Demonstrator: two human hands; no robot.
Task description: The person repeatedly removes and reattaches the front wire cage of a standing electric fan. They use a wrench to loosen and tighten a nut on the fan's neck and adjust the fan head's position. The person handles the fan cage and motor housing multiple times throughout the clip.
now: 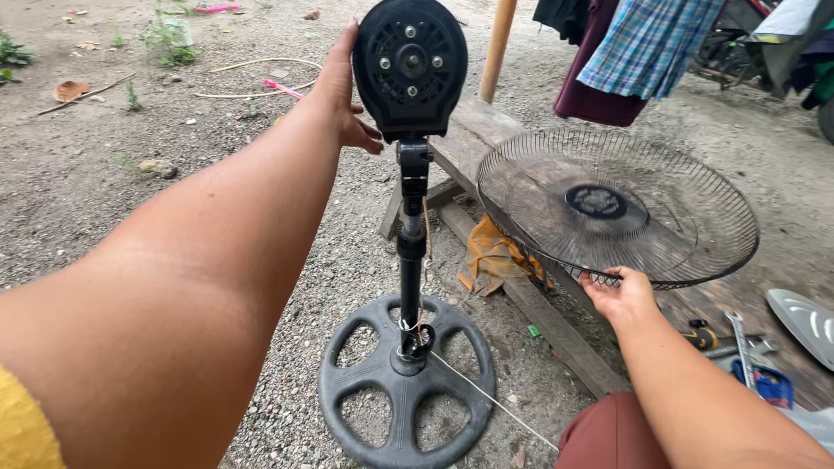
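Left hand: our left hand (343,91) is stretched out in front of us, cupped against the left side of the fan motor head (410,68); the thumb presses its lower edge while the fingers go round behind it, out of sight.
Right hand: our right hand (618,293) is curled shut on the near rim of the wire fan guard (617,206), fingers hooked through the wires.
Motor head: black and rounded, its flat face with screws and a middle shaft turned towards us, sitting on top of the pole (411,243).
Pole: black, upright, running down into the middle of the round base (407,391).
Base: black, with spoke-shaped openings, resting on gravel ground (104,174); a thin cord (491,399) trails away from it towards the lower right.
Fan guard: round, dark wire, held roughly level and slightly tilted, to the right of the pole and apart from it, above a wooden bench (473,135).
Under the guard: an orange cloth (493,256) lies bunched below the bench.
Far right: a grey fan blade (808,321) lies at the picture's edge, with a wrench (741,343) and other tools just beside it.
Behind: a checked blue cloth (647,43) and dark clothes hang at the top right, next to a wooden post (498,43).
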